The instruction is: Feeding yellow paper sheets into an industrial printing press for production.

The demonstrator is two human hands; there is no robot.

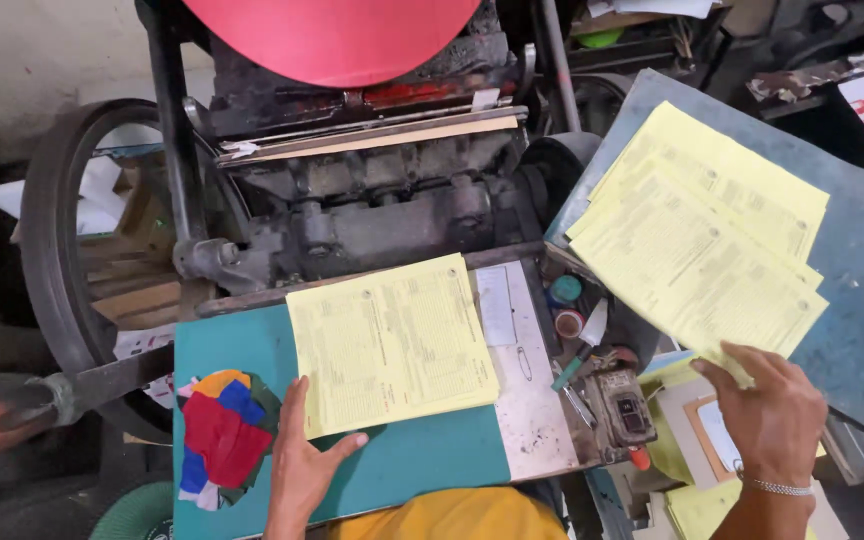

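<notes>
Left hand lies flat beside yellow sheets; right hand seemingly pinches yellow forms.

- Bright, even light falls from above; the yellow sheets and the teal board show full colour without glare.
- The press stays dark, its recesses nearly black.
- The upper right corner and the lower left sink into shadow.
- Shadows under the hands are soft and short.
- The picture is sharp at the middle; straight lines bend towards the edges.
</notes>
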